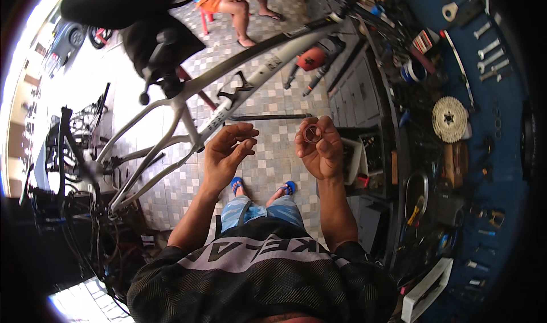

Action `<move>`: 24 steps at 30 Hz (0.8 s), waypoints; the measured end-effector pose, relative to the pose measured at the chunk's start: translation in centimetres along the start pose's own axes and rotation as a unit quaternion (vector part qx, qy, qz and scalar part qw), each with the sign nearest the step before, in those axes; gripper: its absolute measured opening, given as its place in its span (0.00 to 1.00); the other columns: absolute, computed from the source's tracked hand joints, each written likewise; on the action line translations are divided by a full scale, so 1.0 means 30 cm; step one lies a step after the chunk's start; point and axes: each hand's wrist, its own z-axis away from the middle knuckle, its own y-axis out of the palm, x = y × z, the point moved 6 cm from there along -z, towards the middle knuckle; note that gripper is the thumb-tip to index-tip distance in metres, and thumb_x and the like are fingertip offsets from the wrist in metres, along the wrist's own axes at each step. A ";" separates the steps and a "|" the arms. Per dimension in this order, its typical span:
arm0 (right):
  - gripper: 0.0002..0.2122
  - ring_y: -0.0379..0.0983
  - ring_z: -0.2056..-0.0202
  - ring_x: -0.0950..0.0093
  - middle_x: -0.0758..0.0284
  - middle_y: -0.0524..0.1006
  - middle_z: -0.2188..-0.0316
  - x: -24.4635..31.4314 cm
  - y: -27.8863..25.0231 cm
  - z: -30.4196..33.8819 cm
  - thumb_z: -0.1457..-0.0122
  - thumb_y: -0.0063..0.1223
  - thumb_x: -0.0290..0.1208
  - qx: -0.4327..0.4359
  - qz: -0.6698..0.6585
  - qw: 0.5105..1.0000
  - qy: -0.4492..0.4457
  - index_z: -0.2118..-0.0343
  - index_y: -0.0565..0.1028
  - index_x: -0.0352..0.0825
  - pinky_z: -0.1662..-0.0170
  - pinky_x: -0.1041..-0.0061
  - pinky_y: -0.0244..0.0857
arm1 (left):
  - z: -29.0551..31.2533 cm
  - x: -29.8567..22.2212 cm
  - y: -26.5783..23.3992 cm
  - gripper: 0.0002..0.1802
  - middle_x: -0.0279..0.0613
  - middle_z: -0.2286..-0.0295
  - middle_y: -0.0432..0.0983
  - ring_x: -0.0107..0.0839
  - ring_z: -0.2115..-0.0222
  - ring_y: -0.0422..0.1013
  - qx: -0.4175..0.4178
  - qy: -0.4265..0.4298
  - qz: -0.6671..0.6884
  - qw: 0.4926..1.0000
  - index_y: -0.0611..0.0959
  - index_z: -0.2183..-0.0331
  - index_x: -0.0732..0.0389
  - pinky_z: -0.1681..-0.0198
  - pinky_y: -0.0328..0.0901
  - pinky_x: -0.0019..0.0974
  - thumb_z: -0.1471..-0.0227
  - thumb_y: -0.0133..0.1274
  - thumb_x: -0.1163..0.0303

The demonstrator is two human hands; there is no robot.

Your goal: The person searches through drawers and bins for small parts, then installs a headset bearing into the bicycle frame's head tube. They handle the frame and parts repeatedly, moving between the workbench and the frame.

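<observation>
My right hand (326, 156) is raised in front of my body, its thumb and fingers closed on a small thin reddish ring (313, 142). The ring's open face shows; which part it is, I cannot make out. To the left, my left hand (222, 159) hovers with curled fingers and a gap between thumb and fingertips, and I see nothing in it. That hand is nearest to the lower middle of a silver-white bicycle frame (268, 69), which slants up to the right. A black bottle cage mount (235, 89) sits on its tube.
A cluttered workbench (393, 152) runs along my right, with a large sprocket cassette (450, 119) and wrenches (490, 55) on the blue board. Bicycle parts (74, 158) crowd the left. Beyond the frame, a seated person's leg (242, 21) shows above the tiled floor (285, 146).
</observation>
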 end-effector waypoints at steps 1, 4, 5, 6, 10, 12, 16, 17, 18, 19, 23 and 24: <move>0.17 0.81 0.51 0.61 0.53 0.74 0.46 -0.042 0.042 -0.039 0.37 0.68 0.29 0.015 0.010 1.000 0.022 0.50 0.72 0.33 0.60 0.69 0.80 | 0.038 -0.024 -0.066 0.17 0.49 0.54 0.83 0.33 0.56 0.81 -0.031 0.003 -0.012 0.999 0.81 0.47 0.67 0.56 0.77 0.35 0.35 0.61 0.73; 0.22 0.82 0.53 0.61 0.53 0.74 0.46 -0.210 0.166 -0.120 0.40 0.71 0.28 0.073 0.033 0.992 0.095 0.46 0.71 0.31 0.61 0.68 0.81 | 0.190 -0.076 -0.282 0.15 0.48 0.55 0.84 0.33 0.57 0.81 -0.113 0.028 -0.028 0.993 0.82 0.49 0.67 0.57 0.77 0.35 0.36 0.61 0.73; 0.24 0.82 0.53 0.61 0.53 0.74 0.46 -0.274 0.209 -0.139 0.40 0.71 0.27 0.091 0.042 0.988 0.118 0.45 0.71 0.30 0.61 0.68 0.81 | 0.248 -0.089 -0.353 0.15 0.48 0.56 0.84 0.33 0.57 0.81 -0.145 0.041 -0.033 0.988 0.83 0.50 0.67 0.57 0.77 0.35 0.36 0.61 0.73; 0.25 0.81 0.52 0.63 0.54 0.74 0.47 -0.345 0.262 -0.159 0.41 0.72 0.26 0.127 0.031 0.982 0.137 0.44 0.71 0.29 0.58 0.69 0.81 | 0.312 -0.101 -0.423 0.14 0.48 0.56 0.84 0.33 0.57 0.81 -0.175 0.052 -0.040 0.982 0.83 0.50 0.68 0.57 0.78 0.35 0.36 0.61 0.73; 0.22 0.79 0.50 0.66 0.57 0.73 0.49 -0.640 0.476 -0.215 0.42 0.69 0.21 0.219 0.003 0.962 0.164 0.46 0.72 0.31 0.53 0.69 0.80 | 0.584 -0.110 -0.702 0.14 0.44 0.56 0.84 0.30 0.57 0.81 -0.289 0.061 -0.024 0.955 0.83 0.50 0.66 0.57 0.77 0.33 0.36 0.62 0.73; 0.21 0.79 0.51 0.66 0.57 0.73 0.49 -0.786 0.574 -0.224 0.42 0.68 0.20 0.237 -0.025 0.953 0.186 0.47 0.72 0.31 0.53 0.69 0.80 | 0.720 -0.116 -0.829 0.14 0.43 0.57 0.84 0.29 0.57 0.80 -0.341 0.067 -0.008 0.938 0.84 0.50 0.66 0.57 0.77 0.32 0.36 0.63 0.72; 0.22 0.78 0.50 0.66 0.59 0.71 0.48 -1.026 0.745 -0.239 0.42 0.67 0.17 0.281 -0.026 0.935 0.213 0.47 0.71 0.34 0.52 0.69 0.79 | 0.925 -0.145 -1.037 0.14 0.44 0.58 0.84 0.31 0.59 0.81 -0.415 0.090 -0.024 0.905 0.84 0.51 0.67 0.58 0.77 0.34 0.34 0.61 0.69; 0.22 0.77 0.51 0.66 0.59 0.71 0.47 -1.080 0.778 -0.243 0.42 0.69 0.19 0.287 -0.021 0.933 0.218 0.47 0.71 0.35 0.51 0.68 0.78 | 0.961 -0.168 -1.074 0.13 0.44 0.58 0.85 0.31 0.59 0.81 -0.425 0.095 -0.034 0.899 0.84 0.51 0.67 0.58 0.76 0.33 0.34 0.61 0.70; 0.22 0.77 0.51 0.67 0.60 0.71 0.48 -1.125 0.811 -0.247 0.43 0.68 0.18 0.296 -0.005 0.929 0.221 0.47 0.72 0.35 0.51 0.68 0.77 | 0.988 -0.193 -1.103 0.13 0.45 0.58 0.84 0.31 0.59 0.81 -0.426 0.108 -0.038 0.897 0.84 0.51 0.67 0.58 0.76 0.33 0.34 0.61 0.71; 0.22 0.77 0.51 0.67 0.60 0.71 0.48 -1.165 0.841 -0.252 0.43 0.68 0.17 0.305 0.015 0.927 0.219 0.47 0.72 0.35 0.51 0.68 0.77 | 1.008 -0.222 -1.124 0.13 0.45 0.58 0.84 0.31 0.59 0.81 -0.426 0.121 -0.042 0.896 0.84 0.50 0.67 0.57 0.76 0.33 0.35 0.61 0.73; 0.23 0.76 0.50 0.70 0.61 0.72 0.49 -1.298 0.950 -0.251 0.47 0.65 0.12 0.342 0.087 0.912 0.211 0.48 0.73 0.34 0.50 0.70 0.75 | 1.010 -0.376 -1.157 0.13 0.43 0.58 0.84 0.28 0.59 0.79 -0.395 0.189 -0.094 0.894 0.86 0.52 0.67 0.58 0.74 0.30 0.40 0.63 0.80; 0.23 0.75 0.49 0.71 0.61 0.71 0.49 -1.323 0.979 -0.247 0.47 0.64 0.11 0.357 0.106 0.906 0.202 0.48 0.73 0.33 0.51 0.72 0.74 | 1.000 -0.423 -1.152 0.13 0.43 0.59 0.84 0.28 0.60 0.79 -0.391 0.195 -0.127 0.891 0.87 0.53 0.67 0.58 0.73 0.30 0.41 0.64 0.81</move>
